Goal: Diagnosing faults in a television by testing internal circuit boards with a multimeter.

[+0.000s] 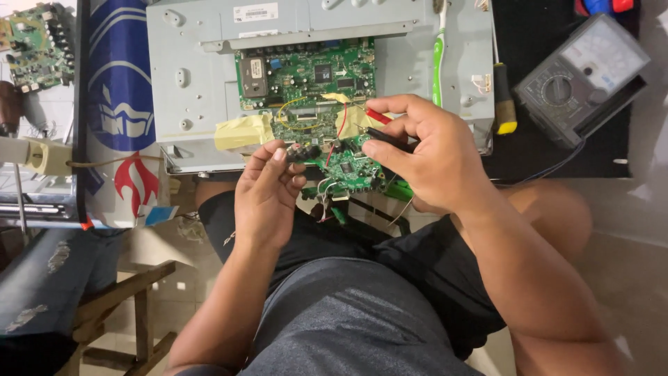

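Observation:
My right hand [424, 157] grips a red probe [378, 115] and a black probe [386, 138], tips resting on a small green circuit board [346, 167] by strips of yellow tape [242, 131]. My left hand [268, 191] pinches a small black component [303, 152] at that board's left edge. Behind it a larger green circuit board [306, 73] sits in a grey metal chassis [188, 76]. Red and yellow wires run between the boards.
An analogue multimeter [581, 76] lies on a black mat at the right, beside a yellow-handled screwdriver [504, 104] and a green-and-white toothbrush [438, 59]. Another circuit board [31, 45] lies far left, next to a blue-and-white banner [118, 104]. A wooden stool [132, 306] stands lower left.

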